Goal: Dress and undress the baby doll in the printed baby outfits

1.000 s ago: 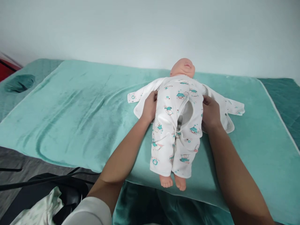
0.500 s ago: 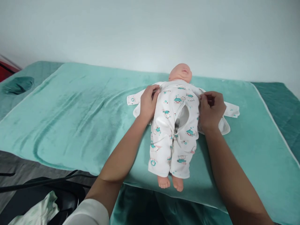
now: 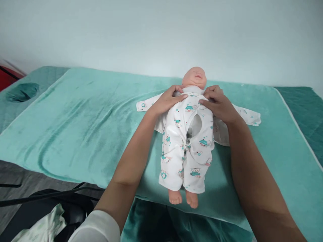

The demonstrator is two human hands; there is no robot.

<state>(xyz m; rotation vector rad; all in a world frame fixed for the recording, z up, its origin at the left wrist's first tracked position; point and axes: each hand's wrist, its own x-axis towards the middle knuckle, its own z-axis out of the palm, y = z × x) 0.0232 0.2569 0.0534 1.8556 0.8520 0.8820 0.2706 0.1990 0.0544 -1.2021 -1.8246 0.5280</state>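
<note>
My left hand [image 3: 168,101] lies palm down, fingers released and spread flat on the chest of the white cotton baby romper with teal cartoon prints [image 3: 176,141], thumb up by the collar. My right hand [image 3: 218,102] is on the other side of the chest, fingers bent, tips at the collar edge; can't tell if it's pinching the cloth or only pressing. The two hands are near each other, just below the chin, not touching. The romper is on a pale plastic baby doll [image 3: 194,77] lying on its back, head toward the far edge of the bed, bare feet [image 3: 175,196] at the near edge of the blanket. The front gapes open at the belly. The romper's empty sleeves lie flat out to both sides, one [image 3: 145,105] by my left wrist, the other [image 3: 249,117] past my right forearm. Under the doll is a light teal plush blanket [image 3: 88,117] spread across a bed with a darker teal quilted cover [image 3: 302,101]. A round face hole [image 3: 22,91] sits at the bed's far left corner. A crumpled white printed cloth [image 3: 42,228] rests on a black chair [image 3: 75,205] off the near left edge.
</note>
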